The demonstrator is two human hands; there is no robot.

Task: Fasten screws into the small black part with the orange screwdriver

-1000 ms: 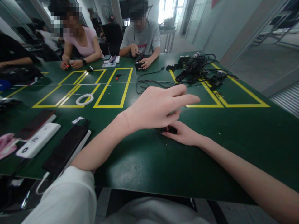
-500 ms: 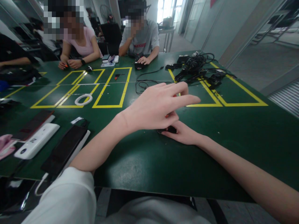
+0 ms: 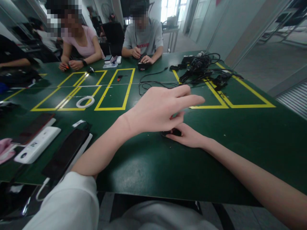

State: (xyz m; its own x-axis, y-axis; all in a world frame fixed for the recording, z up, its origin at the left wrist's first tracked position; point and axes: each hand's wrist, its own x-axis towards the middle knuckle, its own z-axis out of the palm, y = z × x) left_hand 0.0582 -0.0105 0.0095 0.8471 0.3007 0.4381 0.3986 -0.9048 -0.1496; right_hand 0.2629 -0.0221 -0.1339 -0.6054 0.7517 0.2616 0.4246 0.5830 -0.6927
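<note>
My left hand (image 3: 163, 107) hangs over the table in the middle of the view, back of the hand up. Its index finger stretches to the right while the other fingers curl in. A small bit of red shows between those curled fingers, but the thing itself is hidden. Just below and behind it, my right hand (image 3: 190, 135) rests on the table with thumb and fingers around a dark, rounded object (image 3: 177, 132). Most of that object is covered by my two hands, so its kind cannot be made out.
Yellow tape frames (image 3: 125, 103) mark the green table (image 3: 144, 169). A heap of black cables (image 3: 201, 65) lies at the back right, a white ring (image 3: 85, 102) at left. Phones and a white power bank (image 3: 38, 145) lie front left. Two people sit opposite, handling small things.
My hands have barely moved; the left fingers shift slightly. Across the table, the person in grey has lowered a hand from the face to the black object.
</note>
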